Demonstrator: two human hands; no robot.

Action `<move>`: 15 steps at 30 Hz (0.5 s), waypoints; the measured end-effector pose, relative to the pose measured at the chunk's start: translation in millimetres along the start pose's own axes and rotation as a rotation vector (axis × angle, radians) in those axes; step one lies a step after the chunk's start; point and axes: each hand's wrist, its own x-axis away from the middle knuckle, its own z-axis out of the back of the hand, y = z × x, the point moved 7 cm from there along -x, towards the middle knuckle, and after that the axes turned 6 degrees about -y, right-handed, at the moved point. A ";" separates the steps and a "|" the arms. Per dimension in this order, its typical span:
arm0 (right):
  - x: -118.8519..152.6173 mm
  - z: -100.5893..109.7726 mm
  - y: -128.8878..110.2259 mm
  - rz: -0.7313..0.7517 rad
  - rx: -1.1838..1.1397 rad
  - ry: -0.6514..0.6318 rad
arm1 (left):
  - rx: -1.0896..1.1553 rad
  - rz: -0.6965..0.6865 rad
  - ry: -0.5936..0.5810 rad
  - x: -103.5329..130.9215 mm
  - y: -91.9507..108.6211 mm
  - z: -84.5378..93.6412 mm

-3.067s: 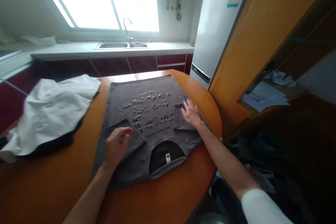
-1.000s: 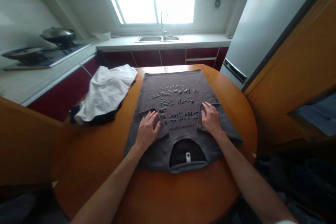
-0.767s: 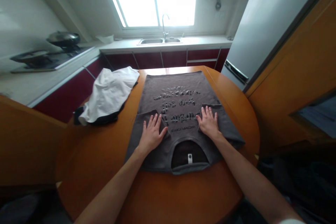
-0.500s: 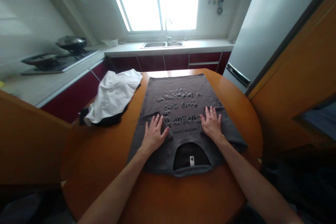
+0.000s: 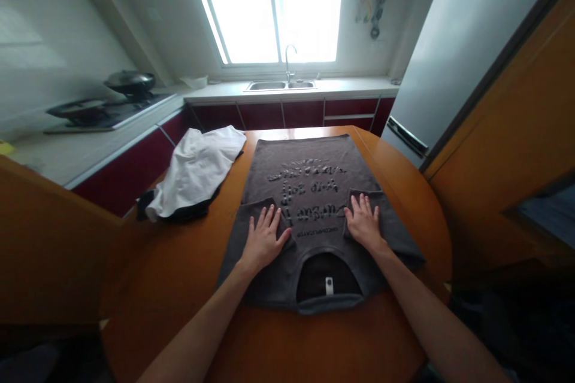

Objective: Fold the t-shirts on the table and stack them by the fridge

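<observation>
A dark grey T-shirt (image 5: 309, 152) with raised dark lettering lies spread on the wooden table, its neckline and small white label toward me. Both sleeves are folded inward over the front. My left hand (image 5: 264, 239) lies flat on the left sleeve, fingers spread. On the right sleeve rests my right hand (image 5: 363, 221), palm down with its fingers apart. Neither hand grips the fabric.
The round-ended wooden table (image 5: 166, 287) fills the foreground. White cloth (image 5: 197, 161) lies on black cloth (image 5: 191, 210) at the table's left. Beyond are a sink (image 5: 269, 85), a stove with pans (image 5: 130, 82) and a fridge (image 5: 417, 66).
The view has tilted up slightly, so the scene sits lower in the picture. Both hands remain flat on the sleeves, and the T-shirt keeps its shape.
</observation>
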 end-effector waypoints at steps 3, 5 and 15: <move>-1.0 -3.7 0.3 0.008 0.007 -0.014 | 0.014 -0.003 0.020 -0.3 -0.1 -0.3; -1.9 -2.0 1.6 0.002 -0.009 0.005 | 0.032 0.005 0.046 -1.5 -1.1 2.5; -5.0 -2.0 13.5 -0.018 -0.052 -0.015 | -0.083 0.312 0.086 -4.3 -45.0 13.2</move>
